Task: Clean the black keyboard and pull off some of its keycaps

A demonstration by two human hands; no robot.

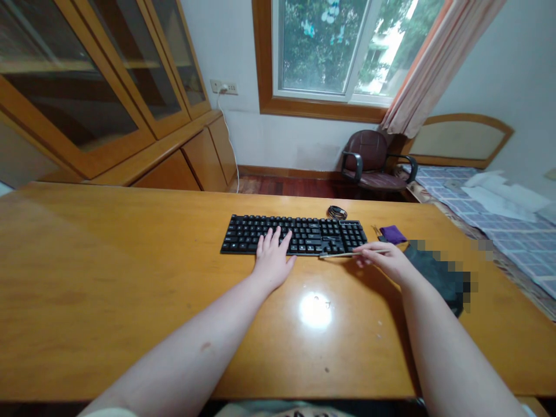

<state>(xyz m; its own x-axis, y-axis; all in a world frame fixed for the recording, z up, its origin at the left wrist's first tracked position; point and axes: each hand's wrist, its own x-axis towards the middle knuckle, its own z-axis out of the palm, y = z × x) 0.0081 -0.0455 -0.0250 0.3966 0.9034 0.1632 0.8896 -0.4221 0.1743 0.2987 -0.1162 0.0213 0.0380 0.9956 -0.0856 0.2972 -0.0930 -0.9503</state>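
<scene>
A black keyboard (308, 234) lies flat on the wooden table. My left hand (273, 258) rests on its lower left-middle part, fingers spread over the keys and thumb stretched out along the front edge. Between the fingers of my right hand (377, 258) is a thin pale stick (341, 255), held at the keyboard's lower right corner. The stick points left, and its far tip is at the keyboard's front edge, below the arrow keys; what the tip is made of is too small to tell. Whether the tip touches the keyboard I cannot tell.
A coiled black cable (337, 212) sits behind the keyboard. To the right are a folded purple cloth (393, 234) and a dark, partly pixelated item (434, 272) beside my right forearm. Beyond the wooden table (108, 278) stand a chair (368, 153), a bed and a glass-door cabinet.
</scene>
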